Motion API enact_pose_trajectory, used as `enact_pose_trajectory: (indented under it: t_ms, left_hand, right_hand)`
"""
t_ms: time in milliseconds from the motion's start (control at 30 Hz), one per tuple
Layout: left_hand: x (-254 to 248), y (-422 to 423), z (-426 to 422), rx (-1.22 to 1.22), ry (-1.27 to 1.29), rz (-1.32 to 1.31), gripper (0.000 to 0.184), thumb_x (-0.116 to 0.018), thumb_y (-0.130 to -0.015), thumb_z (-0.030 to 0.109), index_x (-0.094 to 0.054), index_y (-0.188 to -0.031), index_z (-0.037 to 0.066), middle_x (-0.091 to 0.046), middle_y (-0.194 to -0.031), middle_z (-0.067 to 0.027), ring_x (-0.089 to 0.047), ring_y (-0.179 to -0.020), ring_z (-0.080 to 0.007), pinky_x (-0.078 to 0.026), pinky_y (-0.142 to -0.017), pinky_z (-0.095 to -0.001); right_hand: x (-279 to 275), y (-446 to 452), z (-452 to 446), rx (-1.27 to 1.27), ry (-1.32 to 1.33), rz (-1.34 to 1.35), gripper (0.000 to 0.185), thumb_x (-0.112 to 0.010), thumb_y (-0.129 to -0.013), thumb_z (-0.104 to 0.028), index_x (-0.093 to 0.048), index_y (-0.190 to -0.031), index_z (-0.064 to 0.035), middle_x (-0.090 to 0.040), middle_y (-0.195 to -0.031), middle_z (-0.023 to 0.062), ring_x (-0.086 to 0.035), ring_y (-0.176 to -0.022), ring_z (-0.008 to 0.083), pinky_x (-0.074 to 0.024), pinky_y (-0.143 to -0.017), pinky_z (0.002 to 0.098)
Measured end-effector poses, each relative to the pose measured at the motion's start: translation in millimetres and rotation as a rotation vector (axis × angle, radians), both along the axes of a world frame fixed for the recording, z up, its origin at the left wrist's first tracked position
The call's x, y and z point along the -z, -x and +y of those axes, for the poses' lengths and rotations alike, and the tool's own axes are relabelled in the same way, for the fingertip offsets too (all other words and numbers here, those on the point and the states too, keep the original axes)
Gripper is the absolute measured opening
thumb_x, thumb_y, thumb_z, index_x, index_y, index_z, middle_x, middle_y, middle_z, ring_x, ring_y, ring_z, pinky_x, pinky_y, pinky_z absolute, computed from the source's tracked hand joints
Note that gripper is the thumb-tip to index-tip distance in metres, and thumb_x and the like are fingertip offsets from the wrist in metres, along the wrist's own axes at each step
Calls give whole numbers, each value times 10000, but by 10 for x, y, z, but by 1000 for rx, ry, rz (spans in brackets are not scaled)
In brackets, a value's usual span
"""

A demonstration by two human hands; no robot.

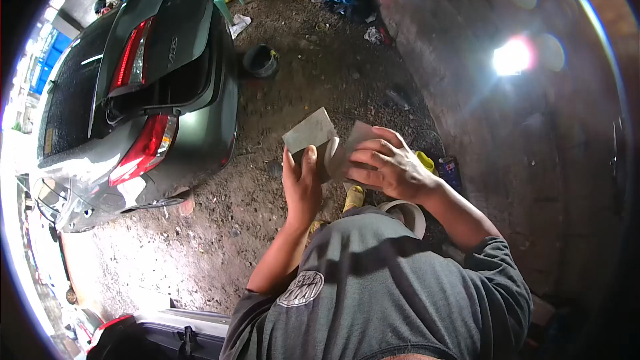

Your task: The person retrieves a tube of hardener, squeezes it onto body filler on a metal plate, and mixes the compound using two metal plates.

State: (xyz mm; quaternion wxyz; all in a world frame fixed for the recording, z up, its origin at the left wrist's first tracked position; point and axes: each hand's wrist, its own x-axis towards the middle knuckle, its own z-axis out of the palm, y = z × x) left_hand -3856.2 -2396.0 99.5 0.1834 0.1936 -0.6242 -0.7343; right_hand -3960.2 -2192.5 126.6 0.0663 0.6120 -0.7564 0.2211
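The left hand [303, 183] pinches the pale block [311, 131], which juts beyond its thumb, while the right hand [390, 165] has its fingers closed over the sheet [361, 134] just beside; light, even pressure should best avoid creasing.

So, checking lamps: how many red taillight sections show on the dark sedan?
2: the upper section on the open trunk lid, the lower section on the car body. More may be hidden.
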Motion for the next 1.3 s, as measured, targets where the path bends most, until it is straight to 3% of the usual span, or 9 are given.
enact_pose_trajectory:
  t_ms: [100,167,233,433,633,667,833,1000,1300]
  left_hand:
    - [-24,194,85,224,-84,95,426,-486,-1058,70,-420,-1471,-15,-569,-1339,-132,-570,-1172,-155,-450,-1014,-276]
    - [11,324,196,311,242,66,554,-454,-1058,31,-291,-1587,32,-495,-1483,-150,-511,-1311,-186,-379,-1112,-315]
    - [-56,499,257,280,-45,65,537,-448,-1063,38,-300,-1579,21,-511,-1471,-172,-513,-1321,-206,-385,-1110,-331]
    - [97,993,475,54,436,67,464,-423,-1079,73,-346,-1526,-25,-527,-1442,-196,-543,-1287,-240,-412,-1084,-349]
    - [-94,1431,583,-70,187,-38,375,-488,-1074,132,-461,-1414,-24,-596,-1306,-133,-573,-1175,-199,-443,-1031,-331]
    - [-33,1556,634,-118,-221,20,314,-510,-1063,133,-502,-1354,13,-610,-1250,-106,-584,-1118,-169,-472,-975,-313]
    - [69,1902,576,-18,-618,-11,307,-571,-1027,158,-527,-1311,50,-643,-1156,-57,-641,-1009,-156,-534,-863,-303]
    - [252,2415,298,37,-560,-38,306,-561,-1035,143,-513,-1316,31,-637,-1165,-76,-635,-1015,-164,-524,-895,-306]
    - [370,3983,-575,114,-130,24,317,-533,-1064,160,-511,-1335,-2,-633,-1172,-77,-598,-1061,-130,-481,-924,-274]
  right_hand:
    - [-186,314,195,88,-7,125,325,-630,-926,-206,-695,-1237,-276,-609,-1244,-19,-546,-1250,201,-327,-1190,510]
    - [-149,398,194,117,-11,79,247,-647,-907,-229,-720,-1142,-247,-620,-1236,-22,-545,-1256,201,-341,-1180,506]
    - [56,436,183,81,4,38,244,-646,-886,-246,-720,-1119,-236,-624,-1232,-20,-546,-1248,209,-362,-1154,500]
    - [393,572,387,-57,-35,-127,310,-596,-898,-258,-699,-1190,-246,-617,-1249,-18,-545,-1238,208,-350,-1145,502]
    - [85,979,613,37,248,-182,442,-701,-861,-186,-656,-1298,-244,-552,-1347,88,-520,-1293,324,-377,-1137,549]
    - [-54,1030,574,-29,298,-145,677,-835,-714,-61,-604,-1342,-164,-539,-1333,166,-506,-1301,413,-428,-1094,548]
    - [417,1569,391,66,290,-293,746,-720,-676,117,-570,-1366,-124,-497,-1376,167,-499,-1296,408,-465,-1054,499]
    - [486,2442,524,419,46,-139,486,-701,-836,-29,-633,-1298,-164,-566,-1347,105,-534,-1285,310,-424,-1104,508]
    - [253,3842,-523,272,51,122,400,-727,-870,-236,-682,-1261,-312,-611,-1248,-17,-576,-1222,188,-381,-1154,538]
